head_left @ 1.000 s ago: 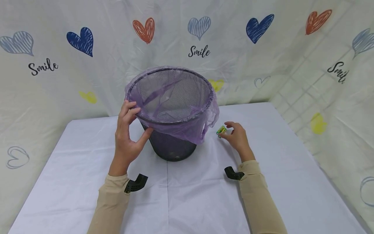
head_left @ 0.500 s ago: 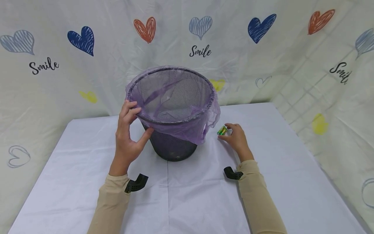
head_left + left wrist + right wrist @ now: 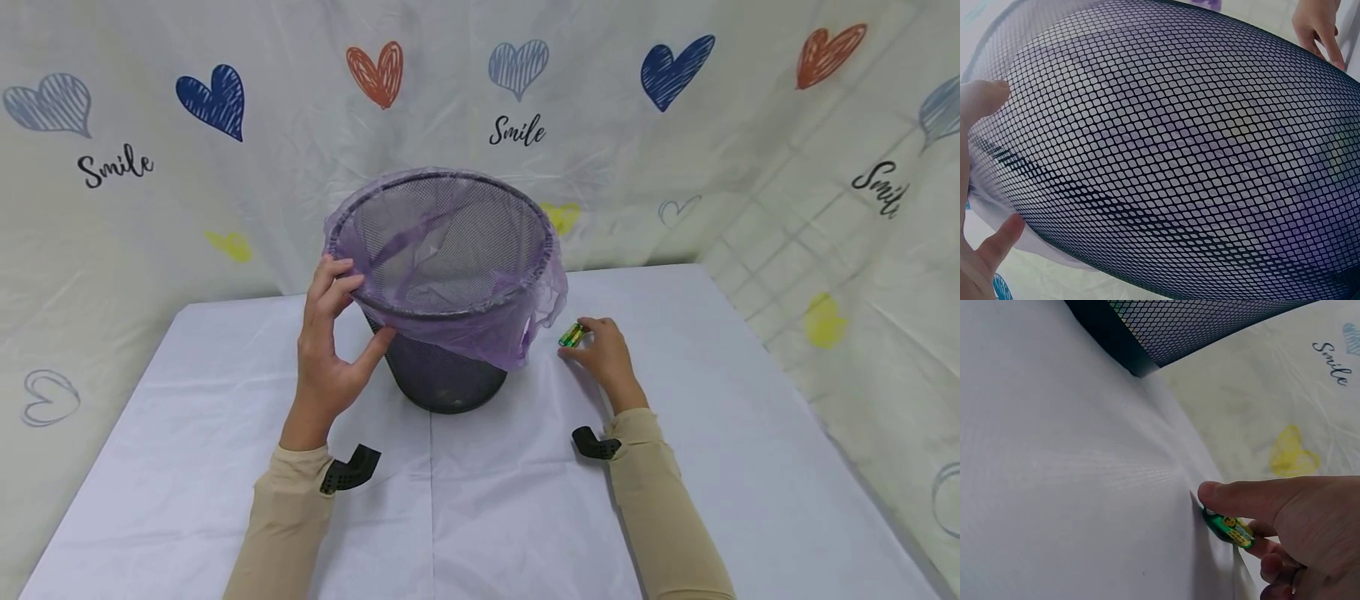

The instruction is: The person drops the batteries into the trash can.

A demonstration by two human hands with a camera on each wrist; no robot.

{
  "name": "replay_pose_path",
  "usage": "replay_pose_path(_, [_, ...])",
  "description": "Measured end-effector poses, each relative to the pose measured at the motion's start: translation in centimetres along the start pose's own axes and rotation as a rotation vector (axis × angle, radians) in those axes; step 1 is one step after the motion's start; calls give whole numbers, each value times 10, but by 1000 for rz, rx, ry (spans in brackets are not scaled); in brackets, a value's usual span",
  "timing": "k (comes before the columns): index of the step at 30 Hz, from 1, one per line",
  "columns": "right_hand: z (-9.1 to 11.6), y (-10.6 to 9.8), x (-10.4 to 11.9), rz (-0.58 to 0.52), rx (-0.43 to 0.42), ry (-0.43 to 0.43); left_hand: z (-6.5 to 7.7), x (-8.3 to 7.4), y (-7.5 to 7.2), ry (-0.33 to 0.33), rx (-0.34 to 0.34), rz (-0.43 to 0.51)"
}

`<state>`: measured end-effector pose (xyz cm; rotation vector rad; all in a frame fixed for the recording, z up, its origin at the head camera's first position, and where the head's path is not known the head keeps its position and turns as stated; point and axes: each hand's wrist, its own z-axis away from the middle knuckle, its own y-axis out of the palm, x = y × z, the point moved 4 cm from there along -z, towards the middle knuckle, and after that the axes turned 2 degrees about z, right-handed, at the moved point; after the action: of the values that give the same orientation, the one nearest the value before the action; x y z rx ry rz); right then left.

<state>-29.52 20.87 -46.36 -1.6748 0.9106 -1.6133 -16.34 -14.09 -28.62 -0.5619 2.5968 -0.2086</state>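
Observation:
A black mesh wastebasket (image 3: 442, 379) stands on the white-covered table, its mouth lined with a thin purple bag (image 3: 480, 337) folded over the rim. My left hand (image 3: 326, 358) grips the basket's left rim, fingers over the edge and thumb against the outside. In the left wrist view the mesh (image 3: 1166, 137) fills most of the picture. To the basket's right, my right hand (image 3: 606, 354) pinches a small shiny green-and-yellow packet (image 3: 572, 335) between thumb and fingers. The right wrist view shows the packet (image 3: 1229, 528) partly covered by the thumb; its contents cannot be told.
The white tablecloth (image 3: 495, 517) spreads around the basket, with a crease down its middle. Behind it hangs a pale curtain (image 3: 442, 133) printed with hearts and "Smile". A black wrist mount (image 3: 351, 469) sticks out from the left sleeve, another (image 3: 596, 443) from the right.
The packet has turned slightly in my right hand's fingers, and that hand's thumb has shifted a little. My left hand and the wastebasket stay as they were.

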Motion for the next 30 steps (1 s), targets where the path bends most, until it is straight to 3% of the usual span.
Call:
replay_pose_path(19, [0, -2, 5, -2, -19, 4, -1, 3, 1, 26, -13, 12])
replay_pose_path(30, [6, -7, 4, 13, 21, -1, 0, 1, 0, 5, -2, -5])
